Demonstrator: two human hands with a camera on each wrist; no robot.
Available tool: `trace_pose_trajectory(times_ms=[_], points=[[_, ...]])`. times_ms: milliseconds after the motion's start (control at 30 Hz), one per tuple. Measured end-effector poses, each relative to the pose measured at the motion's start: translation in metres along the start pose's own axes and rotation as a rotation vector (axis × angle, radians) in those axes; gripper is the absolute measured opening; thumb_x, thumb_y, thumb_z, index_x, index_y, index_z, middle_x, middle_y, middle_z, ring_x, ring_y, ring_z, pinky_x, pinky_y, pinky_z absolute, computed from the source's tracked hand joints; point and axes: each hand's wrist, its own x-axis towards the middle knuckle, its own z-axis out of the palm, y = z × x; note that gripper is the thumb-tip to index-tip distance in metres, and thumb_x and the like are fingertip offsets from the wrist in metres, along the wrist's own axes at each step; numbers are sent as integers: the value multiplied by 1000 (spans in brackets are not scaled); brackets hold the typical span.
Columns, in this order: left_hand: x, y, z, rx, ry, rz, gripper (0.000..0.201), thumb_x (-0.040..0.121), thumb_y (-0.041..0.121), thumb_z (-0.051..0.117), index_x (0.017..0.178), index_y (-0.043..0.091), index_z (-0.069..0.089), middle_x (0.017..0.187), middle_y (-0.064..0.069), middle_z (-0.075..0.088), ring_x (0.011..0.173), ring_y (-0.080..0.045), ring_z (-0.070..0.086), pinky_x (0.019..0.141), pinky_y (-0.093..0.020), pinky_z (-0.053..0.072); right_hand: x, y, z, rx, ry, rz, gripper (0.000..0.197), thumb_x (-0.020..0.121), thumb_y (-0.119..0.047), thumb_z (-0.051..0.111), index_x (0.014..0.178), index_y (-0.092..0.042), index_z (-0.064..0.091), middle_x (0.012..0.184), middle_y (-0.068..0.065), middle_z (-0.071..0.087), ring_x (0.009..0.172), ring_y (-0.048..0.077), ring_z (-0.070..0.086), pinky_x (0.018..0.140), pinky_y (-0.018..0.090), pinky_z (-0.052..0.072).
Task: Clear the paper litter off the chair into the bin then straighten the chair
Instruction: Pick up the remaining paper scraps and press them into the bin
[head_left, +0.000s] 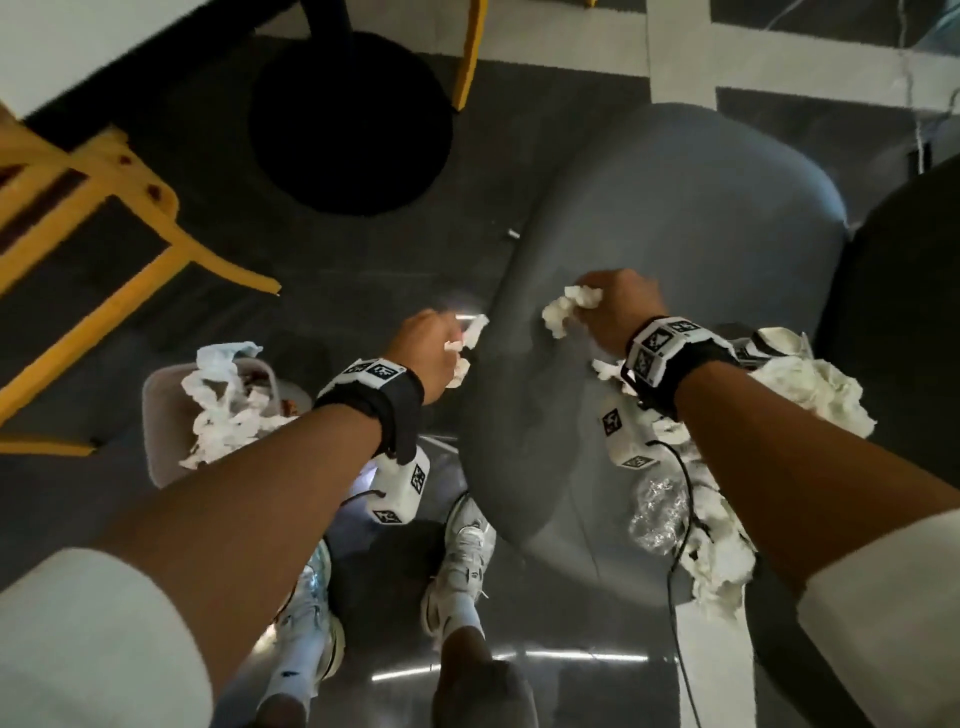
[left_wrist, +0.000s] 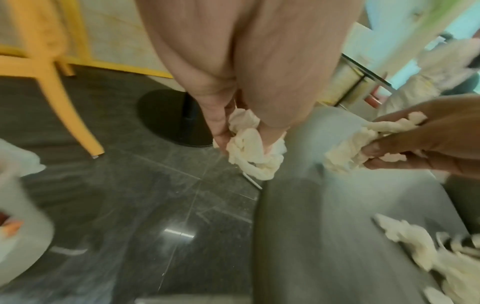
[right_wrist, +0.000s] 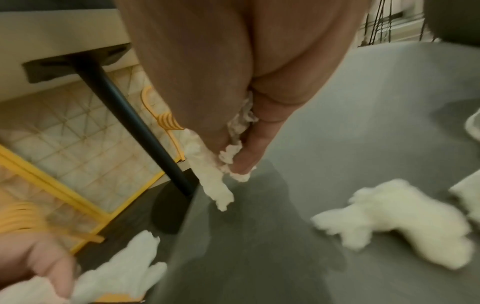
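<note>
A grey upholstered chair (head_left: 675, 218) fills the right of the head view. My left hand (head_left: 431, 343) grips a crumpled white tissue (left_wrist: 252, 152) just off the seat's left edge, above the floor. My right hand (head_left: 618, 312) grips another tissue wad (head_left: 563, 312) over the middle of the seat. More crumpled tissues (head_left: 810, 384) lie heaped along the seat's right side, with a clear plastic wrapper (head_left: 657, 514) among them. The pale bin (head_left: 161, 415) stands on the floor at my lower left, stuffed with tissues (head_left: 218, 400).
A yellow-framed chair (head_left: 93, 218) stands at the left. A black round table base (head_left: 353, 124) sits ahead on the dark floor. A dark chair back (head_left: 904, 312) rises on the right. My feet in white shoes (head_left: 462, 566) stand by the seat's near-left edge.
</note>
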Motion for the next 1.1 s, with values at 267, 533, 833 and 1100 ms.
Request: trace_pose_trajectory(times_ms=[267,533,833,1100], points=[[-92,-166,-50,-247,71,-450,13,83,12,64,95,15,66,106,-7,70,102,-27,64,86,-31,48,-47,-164,140,-23,-244,-305,13,87,-22,66,99,-19,71,99,3,72,94,23,66,80,27,46],[-128,-323,-72,-449,272,-662,36,77,26,69,109,16,55,101,5,56,96,-18,56,81,-26,45,-59,-281,291,-168,-422,-306,24,91,-33,51,96,-19,70,101,9,73,97,32,69,77,34,53],[-133,-402,-44,-584,96,-654,55,81,37,55,135,27,45,123,-4,66,105,-22,65,91,-41,55,-37,-276,393,68,-543,-179,72,80,-38,67,144,-26,36,117,-13,60,104,10,60,93,31,50],[-147,-358,-82,-369,-25,-638,24,83,25,53,103,15,64,107,-7,67,102,-31,64,83,-34,50,-50,-233,361,248,-537,12,11,70,-31,63,77,-33,70,82,-2,73,80,21,71,76,39,61]])
